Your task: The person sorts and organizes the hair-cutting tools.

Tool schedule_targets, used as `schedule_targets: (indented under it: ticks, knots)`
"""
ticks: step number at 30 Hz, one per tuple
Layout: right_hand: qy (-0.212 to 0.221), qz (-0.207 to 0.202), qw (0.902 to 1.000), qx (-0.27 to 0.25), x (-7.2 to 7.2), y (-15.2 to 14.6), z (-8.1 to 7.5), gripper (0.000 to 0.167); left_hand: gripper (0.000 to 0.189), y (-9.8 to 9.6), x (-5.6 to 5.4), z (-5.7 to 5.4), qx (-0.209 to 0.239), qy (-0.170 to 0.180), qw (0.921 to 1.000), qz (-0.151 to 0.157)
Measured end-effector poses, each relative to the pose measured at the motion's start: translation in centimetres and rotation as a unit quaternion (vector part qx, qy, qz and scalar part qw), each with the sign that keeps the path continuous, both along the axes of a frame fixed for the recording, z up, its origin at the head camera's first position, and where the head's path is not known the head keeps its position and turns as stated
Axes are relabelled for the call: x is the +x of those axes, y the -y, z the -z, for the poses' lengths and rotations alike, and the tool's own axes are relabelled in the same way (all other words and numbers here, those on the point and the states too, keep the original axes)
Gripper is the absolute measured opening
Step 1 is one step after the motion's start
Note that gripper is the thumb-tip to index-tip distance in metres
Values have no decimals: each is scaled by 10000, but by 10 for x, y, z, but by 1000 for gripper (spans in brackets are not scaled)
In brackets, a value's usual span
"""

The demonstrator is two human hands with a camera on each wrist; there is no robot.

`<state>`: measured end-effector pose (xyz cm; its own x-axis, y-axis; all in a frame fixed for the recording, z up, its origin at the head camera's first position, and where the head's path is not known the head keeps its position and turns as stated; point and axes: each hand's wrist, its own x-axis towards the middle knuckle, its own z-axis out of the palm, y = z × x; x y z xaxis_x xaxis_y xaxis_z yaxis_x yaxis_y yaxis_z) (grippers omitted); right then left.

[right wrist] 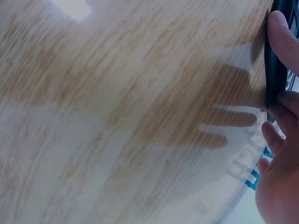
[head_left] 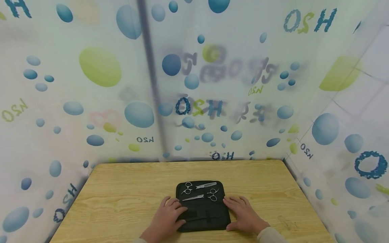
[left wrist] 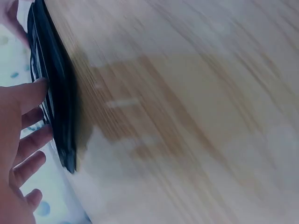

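A black scissors case (head_left: pixel 203 225) lies flat on the wooden table, with two pairs of silver scissors in its upper half. The upper pair of scissors (head_left: pixel 206 185) has its finger rings at the left; the lower pair of scissors (head_left: pixel 213 198) has its rings at the right. My left hand (head_left: pixel 167 216) rests at the case's left side, thumb and fingertips touching its edge. On the opposite side, my right hand (head_left: pixel 245 216) touches the right edge with its fingers loosely extended. In the wrist views, the case (left wrist: pixel 58 88) shows as a thin dark slab beside the fingers.
The light wooden table (head_left: pixel 127 189) extends around the case on all sides. Pale curtains (head_left: pixel 100 135) printed with blue and green ovals and lettering hang behind the table and along both sides. A dark mark (head_left: pixel 287 222) shows on the tabletop at the right.
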<state>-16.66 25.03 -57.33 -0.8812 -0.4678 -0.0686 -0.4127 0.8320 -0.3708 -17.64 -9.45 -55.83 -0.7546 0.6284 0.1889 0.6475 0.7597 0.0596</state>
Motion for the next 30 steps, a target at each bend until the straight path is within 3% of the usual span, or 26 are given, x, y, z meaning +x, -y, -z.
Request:
schedule_targets:
  ticks: [6,11,18,30]
  knots:
    - [25,67,9999,109,0,0,-1,99,31,15,0,4,46,7,9998,-215]
    - [51,63,9999,103,-1,1,-1,99,30,14,0,6,-41,-2,9998,-189]
    - [1,25,10000,35,-1,1,0,99,34,15,1,7,61,-9,9989,-455]
    - [86,76,9999,75,-2,0,2,100,30,8,1,7,-93,-59,9995,-290]
